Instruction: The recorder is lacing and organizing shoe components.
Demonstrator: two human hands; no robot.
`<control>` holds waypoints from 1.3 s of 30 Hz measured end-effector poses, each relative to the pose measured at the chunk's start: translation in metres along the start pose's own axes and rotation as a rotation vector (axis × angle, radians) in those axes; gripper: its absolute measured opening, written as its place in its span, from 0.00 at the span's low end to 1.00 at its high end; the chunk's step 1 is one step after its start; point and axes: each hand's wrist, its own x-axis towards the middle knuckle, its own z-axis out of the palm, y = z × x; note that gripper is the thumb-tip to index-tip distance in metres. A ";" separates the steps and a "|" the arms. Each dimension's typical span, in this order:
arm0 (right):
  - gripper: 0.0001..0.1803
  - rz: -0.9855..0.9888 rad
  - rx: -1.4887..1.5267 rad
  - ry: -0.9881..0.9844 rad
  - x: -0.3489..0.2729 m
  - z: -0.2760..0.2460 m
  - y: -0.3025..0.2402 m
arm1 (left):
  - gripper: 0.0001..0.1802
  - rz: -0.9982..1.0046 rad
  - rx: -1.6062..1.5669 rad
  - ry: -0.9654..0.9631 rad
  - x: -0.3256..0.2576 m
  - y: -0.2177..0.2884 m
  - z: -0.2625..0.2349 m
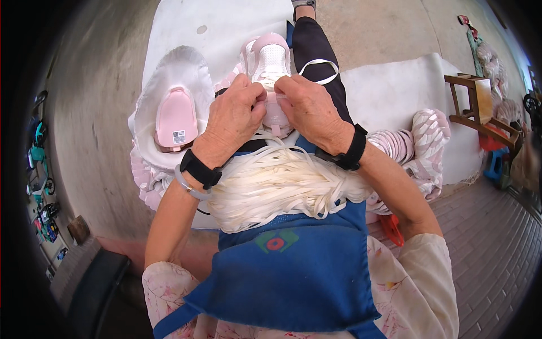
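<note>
A pink and white shoe (270,59) rests on my lap, toe pointing away from me. My left hand (234,110) and my right hand (309,107) both pinch at its lacing area, fingers closed on the shoe's upper and a white lace. A loop of white lace (319,70) sticks out to the right of the shoe. A thick bundle of white laces (279,186) lies across my blue apron (293,265) below my wrists. Black bands sit on both wrists.
A pile of white and pink shoe parts (169,85) lies at my left, with a pink insole-like piece (176,118) on top. More pink and white shoes (420,144) lie at my right on a white sheet (395,85). A wooden stool (477,107) stands far right.
</note>
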 end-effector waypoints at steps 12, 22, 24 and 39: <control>0.06 -0.308 0.290 -0.114 0.008 -0.001 -0.024 | 0.09 -0.439 -0.591 -0.103 -0.032 -0.008 -0.051; 0.08 -0.605 0.715 -0.590 -0.030 0.001 -0.113 | 0.13 -0.456 -0.732 -0.438 -0.007 -0.004 -0.008; 0.08 -0.608 0.741 -0.719 -0.033 -0.003 -0.116 | 0.12 -0.520 -0.762 -0.424 -0.006 -0.003 -0.012; 0.07 -0.150 0.240 -0.083 0.013 -0.027 -0.003 | 0.08 -0.285 -0.491 -0.626 -0.072 0.021 -0.105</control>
